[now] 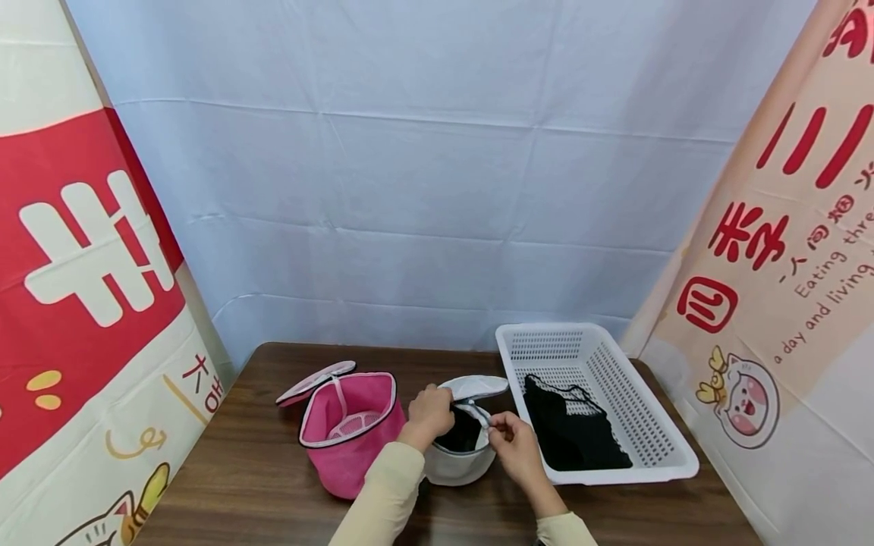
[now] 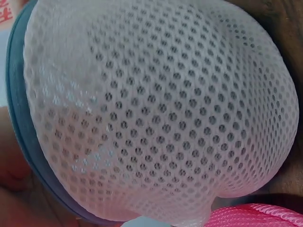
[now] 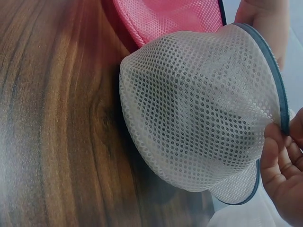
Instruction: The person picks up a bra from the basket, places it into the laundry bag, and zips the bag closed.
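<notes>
A small white mesh laundry bag [image 1: 456,466] with a grey-blue zip edge stands on the table, its round lid [image 1: 478,387] folded back. Something black [image 1: 463,434] lies inside it. At the bag's right rim my right hand [image 1: 517,447] pinches the edge between thumb and fingers; the right wrist view shows this hand [image 3: 284,172] at the zip. Over the left side of the mouth is my left hand [image 1: 430,413], bent down into the opening with its fingertips hidden. Mesh fills most of the left wrist view, with part of that hand [image 2: 19,189] at the left edge.
Left of the white bag stands a pink mesh bag [image 1: 351,462] with its lid [image 1: 317,381] open. A white perforated basket [image 1: 642,409] on the right holds a black garment [image 1: 573,432] with thin straps. All rest on a brown wooden table [image 1: 225,478]; cloth hangs around it.
</notes>
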Tool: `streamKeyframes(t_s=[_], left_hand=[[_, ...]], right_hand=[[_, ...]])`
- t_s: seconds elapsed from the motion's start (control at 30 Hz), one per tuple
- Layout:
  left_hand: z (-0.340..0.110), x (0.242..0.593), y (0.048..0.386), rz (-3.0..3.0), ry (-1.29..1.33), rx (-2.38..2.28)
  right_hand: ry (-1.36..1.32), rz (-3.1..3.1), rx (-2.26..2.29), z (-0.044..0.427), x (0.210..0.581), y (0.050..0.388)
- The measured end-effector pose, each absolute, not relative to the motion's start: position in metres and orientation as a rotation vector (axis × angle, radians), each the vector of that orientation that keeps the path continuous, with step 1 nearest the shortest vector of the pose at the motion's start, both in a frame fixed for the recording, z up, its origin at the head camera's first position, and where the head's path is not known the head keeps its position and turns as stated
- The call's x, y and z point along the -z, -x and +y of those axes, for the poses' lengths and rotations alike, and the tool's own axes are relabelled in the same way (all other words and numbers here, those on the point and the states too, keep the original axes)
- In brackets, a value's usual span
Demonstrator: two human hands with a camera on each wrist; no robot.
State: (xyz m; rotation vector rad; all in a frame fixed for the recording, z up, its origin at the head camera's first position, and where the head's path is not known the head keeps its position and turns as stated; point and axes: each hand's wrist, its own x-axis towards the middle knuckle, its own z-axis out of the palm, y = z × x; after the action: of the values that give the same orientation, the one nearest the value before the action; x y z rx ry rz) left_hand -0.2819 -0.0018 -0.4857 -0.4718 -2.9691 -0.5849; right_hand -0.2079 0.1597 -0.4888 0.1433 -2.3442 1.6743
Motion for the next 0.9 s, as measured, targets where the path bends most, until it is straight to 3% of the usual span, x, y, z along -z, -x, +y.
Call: streamKeyframes(t_s=[0.13,0.33,0.9], left_hand=[[-0.006,0.487,0.288,-2.991,0.400,0.598],[-0.010,0.488,0.291,-3.079,0.258,0.660],[-0.018,0.495,0.297,-2.952,0.163,0.766]], right_hand=[[-0.170,-2.330,-1.666,0.156,0.478,0.202],[-0.120,-2.363,-1.638,0.162,0.498,0.213],[-0.130,-2.323,-1.641,0.167,0.508,0.217]])
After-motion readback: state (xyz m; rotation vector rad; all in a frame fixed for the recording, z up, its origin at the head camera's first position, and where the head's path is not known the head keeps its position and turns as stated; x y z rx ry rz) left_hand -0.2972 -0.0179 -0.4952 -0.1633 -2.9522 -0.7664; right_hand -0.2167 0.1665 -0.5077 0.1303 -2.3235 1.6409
